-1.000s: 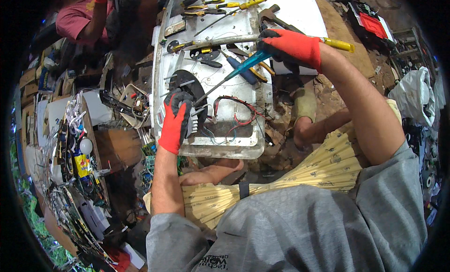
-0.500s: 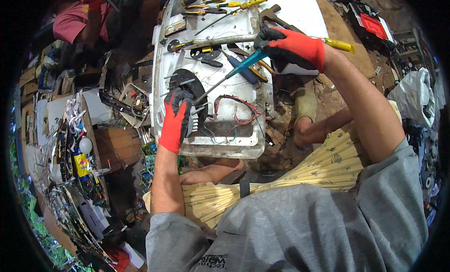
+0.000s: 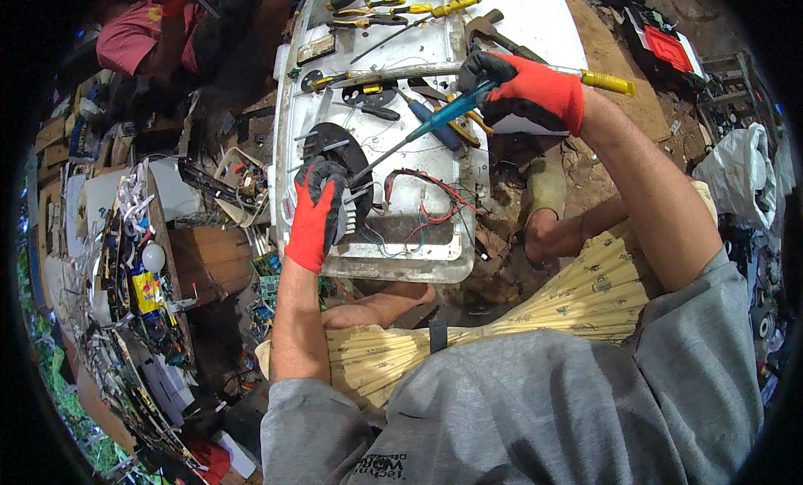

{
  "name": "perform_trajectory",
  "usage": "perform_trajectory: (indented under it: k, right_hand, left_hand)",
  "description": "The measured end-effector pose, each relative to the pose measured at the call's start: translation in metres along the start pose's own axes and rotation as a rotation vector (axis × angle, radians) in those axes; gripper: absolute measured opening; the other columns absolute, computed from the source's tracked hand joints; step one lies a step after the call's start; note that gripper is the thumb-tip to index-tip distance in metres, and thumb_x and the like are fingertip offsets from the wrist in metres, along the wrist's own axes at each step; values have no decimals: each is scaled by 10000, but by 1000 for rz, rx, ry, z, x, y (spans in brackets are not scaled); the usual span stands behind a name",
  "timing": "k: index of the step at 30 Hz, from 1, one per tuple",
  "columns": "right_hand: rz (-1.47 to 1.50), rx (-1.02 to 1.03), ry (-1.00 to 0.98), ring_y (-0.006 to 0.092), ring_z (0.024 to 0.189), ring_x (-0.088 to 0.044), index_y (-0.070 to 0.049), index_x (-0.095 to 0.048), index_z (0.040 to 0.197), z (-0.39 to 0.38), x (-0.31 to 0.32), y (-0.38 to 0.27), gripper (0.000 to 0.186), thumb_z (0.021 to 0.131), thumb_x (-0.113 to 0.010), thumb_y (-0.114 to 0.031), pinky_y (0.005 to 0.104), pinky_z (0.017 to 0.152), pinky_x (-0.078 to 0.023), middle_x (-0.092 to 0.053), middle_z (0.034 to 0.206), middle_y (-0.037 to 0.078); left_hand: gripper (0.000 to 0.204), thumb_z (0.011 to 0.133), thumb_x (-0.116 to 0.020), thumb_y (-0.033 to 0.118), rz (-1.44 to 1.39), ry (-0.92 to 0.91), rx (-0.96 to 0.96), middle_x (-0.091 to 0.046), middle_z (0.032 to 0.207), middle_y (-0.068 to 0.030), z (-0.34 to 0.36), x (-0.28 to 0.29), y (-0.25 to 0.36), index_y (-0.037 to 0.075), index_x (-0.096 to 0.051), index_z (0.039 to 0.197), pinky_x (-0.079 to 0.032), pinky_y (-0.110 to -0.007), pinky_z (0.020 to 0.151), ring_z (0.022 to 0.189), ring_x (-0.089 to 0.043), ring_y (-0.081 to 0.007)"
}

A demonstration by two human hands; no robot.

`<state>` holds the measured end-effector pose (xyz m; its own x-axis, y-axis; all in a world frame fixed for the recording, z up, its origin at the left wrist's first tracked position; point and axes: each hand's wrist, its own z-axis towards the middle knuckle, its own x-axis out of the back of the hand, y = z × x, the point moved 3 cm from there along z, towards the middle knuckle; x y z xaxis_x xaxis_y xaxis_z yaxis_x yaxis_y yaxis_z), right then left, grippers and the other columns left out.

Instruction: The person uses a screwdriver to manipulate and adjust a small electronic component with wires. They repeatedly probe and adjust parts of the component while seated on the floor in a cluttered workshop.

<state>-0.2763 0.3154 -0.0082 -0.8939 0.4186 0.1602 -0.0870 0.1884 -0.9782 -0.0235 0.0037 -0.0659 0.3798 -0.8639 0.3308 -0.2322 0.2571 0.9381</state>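
Note:
I wear red-and-black gloves on both hands. My right hand (image 3: 523, 96) is closed round the blue translucent handle of a long screwdriver (image 3: 443, 117), whose shaft slants down-left to the piece under my left hand (image 3: 318, 205). That hand is closed on a white ribbed component (image 3: 347, 222), beside a black round plate (image 3: 335, 142) with metal rods. The screwdriver's tip is too small to make out. Red and black wires (image 3: 431, 209) lie to the right on a dirty white panel (image 3: 427, 268). A blue-handled tool (image 3: 447, 138) lies under the screwdriver.
Hand tools (image 3: 368, 21), a hammer (image 3: 489, 33) and a yellow-handled tool (image 3: 606, 82) lie on the panel's far part. A co-worker (image 3: 142, 29) in pink is at upper left. Scrap piles (image 3: 146, 259) line the left; a white sack (image 3: 732, 163) is at right.
My right hand, with the screwdriver, has shifted slightly right and down. My left hand stays in place. The co-worker's arm and body have shifted slightly at upper left.

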Motion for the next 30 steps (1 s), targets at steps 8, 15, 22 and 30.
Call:
perform_trajectory:
  k: [8,15,22,30]
  right_hand:
    - [555,-61,95,179,930,-668,-88,-556,1206,1,-12,9,243,994,-593,-199,356,843,-582,-635,1058,66]
    - [-67,-314,1,163,831,-648,-75,-581,1146,-5,-5,-14,199,987,-594,-194,324,781,-558,-630,1018,63]
    - [214,59,88,113,684,-601,-100,-590,1205,5,-5,14,262,995,-562,-254,293,597,-519,-623,871,25]
    - [159,-236,31,93,827,-596,-72,-589,1226,-2,3,7,298,955,-621,-190,273,736,-516,-618,913,7]
  left_hand:
    - [391,1028,-585,178,-34,-41,-32,-593,1264,-65,-1,-4,10,59,-493,1389,-399,-299,1062,1164,-558,-159]
    - [373,1028,-581,167,255,-28,-154,-585,1267,-52,-5,1,17,64,-504,1379,-404,-293,1052,1163,-549,-162]
    - [375,1017,-598,170,-74,-6,-43,-589,1252,-51,-1,-6,8,59,-513,1364,-399,-298,1053,1163,-545,-163]
    - [373,1014,-604,178,51,-36,-60,-606,1235,-62,-2,-4,13,52,-518,1355,-405,-311,1054,1162,-553,-168]
